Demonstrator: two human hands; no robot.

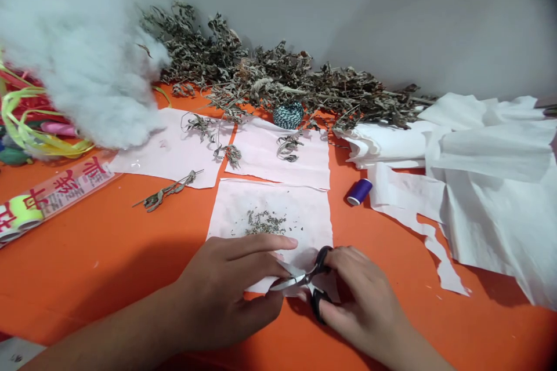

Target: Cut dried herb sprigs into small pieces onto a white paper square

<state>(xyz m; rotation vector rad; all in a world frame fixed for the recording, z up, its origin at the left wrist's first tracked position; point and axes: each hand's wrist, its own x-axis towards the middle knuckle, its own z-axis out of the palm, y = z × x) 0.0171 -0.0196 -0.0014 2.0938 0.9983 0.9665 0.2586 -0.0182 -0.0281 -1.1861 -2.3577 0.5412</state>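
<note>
My right hand [363, 295] holds black-handled scissors [307, 279] by the loops, blades parted and pointing left. Between and beside the blades are the fingertips of my left hand [235, 287], bent toward each other; whatever they pinch is too small or hidden to name. Both hands are over the near edge of a white cloth square [230, 197]. Chopped dry leaf bits [265, 222] lie in a small heap on that cloth, just beyond my left fingers.
Dried plant stalks [278, 72] line the wall, with a ball of twine [288, 115] before them. White stuffing [87, 52] and a plastic packet [65, 194] are left. Purple thread [359, 192] and white cloth [487, 203] lie right. A dry sprig [167, 190] rests left of centre.
</note>
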